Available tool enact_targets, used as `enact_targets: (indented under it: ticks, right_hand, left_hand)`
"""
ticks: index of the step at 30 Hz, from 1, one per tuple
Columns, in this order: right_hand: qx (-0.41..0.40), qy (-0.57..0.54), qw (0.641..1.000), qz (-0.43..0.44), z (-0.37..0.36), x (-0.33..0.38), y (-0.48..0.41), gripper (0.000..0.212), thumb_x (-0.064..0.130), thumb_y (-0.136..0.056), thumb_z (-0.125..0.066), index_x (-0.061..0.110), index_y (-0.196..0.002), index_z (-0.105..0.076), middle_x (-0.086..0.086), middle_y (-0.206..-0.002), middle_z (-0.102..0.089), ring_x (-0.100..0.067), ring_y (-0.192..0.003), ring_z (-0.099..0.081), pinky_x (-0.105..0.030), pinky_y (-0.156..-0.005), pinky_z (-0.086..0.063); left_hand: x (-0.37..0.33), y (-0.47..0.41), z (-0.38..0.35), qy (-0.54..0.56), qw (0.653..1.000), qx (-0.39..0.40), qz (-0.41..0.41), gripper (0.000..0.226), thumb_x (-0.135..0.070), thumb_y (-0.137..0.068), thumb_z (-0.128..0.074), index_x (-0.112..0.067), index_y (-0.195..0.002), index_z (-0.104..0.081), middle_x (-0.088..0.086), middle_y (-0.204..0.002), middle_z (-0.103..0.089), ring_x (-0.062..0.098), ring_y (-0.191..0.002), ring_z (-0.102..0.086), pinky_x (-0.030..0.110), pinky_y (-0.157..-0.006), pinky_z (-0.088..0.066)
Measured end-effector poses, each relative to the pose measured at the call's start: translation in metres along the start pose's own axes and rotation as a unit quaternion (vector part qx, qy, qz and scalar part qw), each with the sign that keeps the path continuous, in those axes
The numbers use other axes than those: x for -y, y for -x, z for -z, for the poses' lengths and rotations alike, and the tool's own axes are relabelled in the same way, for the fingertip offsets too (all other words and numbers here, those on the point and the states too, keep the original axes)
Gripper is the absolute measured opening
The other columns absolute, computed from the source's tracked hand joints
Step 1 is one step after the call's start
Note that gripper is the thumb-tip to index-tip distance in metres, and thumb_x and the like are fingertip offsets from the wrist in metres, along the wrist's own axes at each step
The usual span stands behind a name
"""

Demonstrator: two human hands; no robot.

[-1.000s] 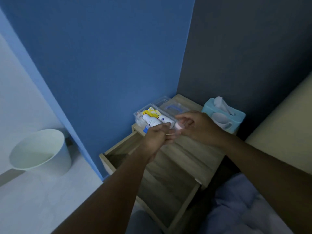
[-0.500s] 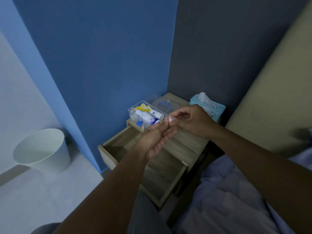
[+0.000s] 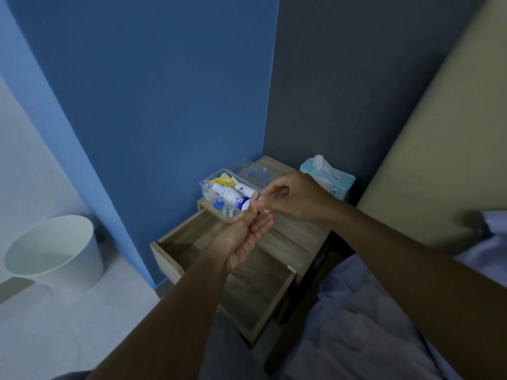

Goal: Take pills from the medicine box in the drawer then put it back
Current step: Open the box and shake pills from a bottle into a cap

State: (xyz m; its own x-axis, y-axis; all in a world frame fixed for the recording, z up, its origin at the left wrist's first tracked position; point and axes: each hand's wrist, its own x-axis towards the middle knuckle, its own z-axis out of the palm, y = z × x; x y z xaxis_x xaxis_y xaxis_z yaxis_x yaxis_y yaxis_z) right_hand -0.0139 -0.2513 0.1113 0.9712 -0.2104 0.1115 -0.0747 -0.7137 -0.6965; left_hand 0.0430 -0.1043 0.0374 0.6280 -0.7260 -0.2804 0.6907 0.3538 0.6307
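nearest the camera, two bare forearms reach forward over a pale blue bedsheet [image 3: 356,330] at the lower right. the left hand [image 3: 244,237] is held palm up above the open drawer [image 3: 247,292], its fingers spread wide and slightly cupped, gripping nothing that can be seen. the right hand [image 3: 296,198] is just beyond it, turned downward, thumb and forefinger pinched narrowly on a small pale item [image 3: 262,207] at the left fingertips; the item is too small and blurred to identify. the two hands touch or nearly touch at that point.

the drawer is pulled out of the wooden nightstand [image 3: 296,237] and its interior appears bare wood. on the nightstand top, at the left rear edge against the blue wall [image 3: 164,105], stands the medicine box [image 3: 208,187], a clear plastic container with no lid on it. it holds white bottles with blue print, a yellow packet and small blue pieces. the clear lid [image 3: 253,174] with a blue handle lies just behind the box. a teal tissue box [image 3: 340,185] stands at the right rear corner of the top, with a tissue protruding.

on the floor to the left, well apart from the nightstand, stands a white bin [image 3: 55,250]. a beige headboard [image 3: 439,160] rises at the right against the dark grey wall [image 3: 356,78].
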Motion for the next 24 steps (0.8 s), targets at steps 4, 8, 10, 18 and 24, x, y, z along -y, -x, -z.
enact_targets:
  ticks: [4, 8, 10, 18, 24]
  right_hand:
    - [0.070, -0.033, 0.997, 0.001, -0.002, -0.001, -0.003, 0.051, 0.030, -0.084, -0.078, 0.022, -0.132, -0.064, 0.009, -0.127, -0.067, -0.004, -0.117, -0.062, -0.021, -0.098, -0.049]
    - [-0.017, 0.083, 0.996, -0.016, -0.007, 0.003, -0.006, 0.050, 0.061, -0.070, -0.077, 0.026, -0.106, -0.077, 0.011, -0.096, -0.076, 0.003, -0.087, -0.068, -0.022, -0.082, -0.056]
    - [0.002, 0.075, 0.997, -0.002, -0.009, 0.001, -0.008, 0.035, 0.050, -0.075, -0.079, 0.022, -0.095, -0.080, 0.007, -0.084, -0.078, -0.001, -0.081, -0.071, -0.029, -0.081, -0.060]
    - [-0.054, -0.081, 0.994, 0.043, -0.010, -0.008, -0.017, 0.038, 0.006, -0.085, -0.076, 0.015, -0.121, -0.071, 0.012, -0.095, -0.067, -0.003, -0.086, -0.063, -0.019, -0.086, -0.053]
    - [-0.164, -0.075, 0.983, -0.017, -0.004, -0.056, -0.012, 0.019, 0.021, -0.089, -0.075, 0.016, -0.108, -0.076, 0.014, -0.089, -0.072, 0.003, -0.082, -0.067, -0.008, -0.075, -0.051]
  left_hand:
    - [0.000, 0.000, 0.004, 0.017, 1.000, -0.004, 0.000, 0.040, -0.034, -0.088, -0.063, -0.002, -0.110, -0.068, 0.017, -0.115, -0.069, 0.020, -0.105, -0.068, 0.026, -0.082, -0.059]
    - [0.001, -0.002, 0.007, 0.029, 1.000, 0.001, 0.010, 0.035, -0.033, -0.079, -0.069, -0.003, -0.093, -0.078, 0.015, -0.101, -0.075, 0.017, -0.092, -0.074, 0.025, -0.077, -0.060]
    - [0.002, -0.002, 0.010, 0.028, 0.999, -0.008, 0.016, 0.041, -0.035, -0.081, -0.068, -0.002, -0.103, -0.072, 0.014, -0.101, -0.073, 0.016, -0.091, -0.074, 0.025, -0.078, -0.059]
    - [0.009, 0.004, 0.036, 0.054, 0.997, -0.013, 0.053, 0.038, -0.024, -0.095, -0.053, 0.001, -0.122, -0.060, 0.019, -0.109, -0.072, 0.020, -0.095, -0.073, 0.030, -0.086, -0.059]
    - [0.005, -0.021, 0.043, 0.043, 0.997, 0.039, 0.044, 0.044, -0.012, -0.088, -0.057, -0.006, -0.131, -0.057, 0.022, -0.127, -0.064, 0.029, -0.115, -0.065, 0.033, -0.089, -0.058]
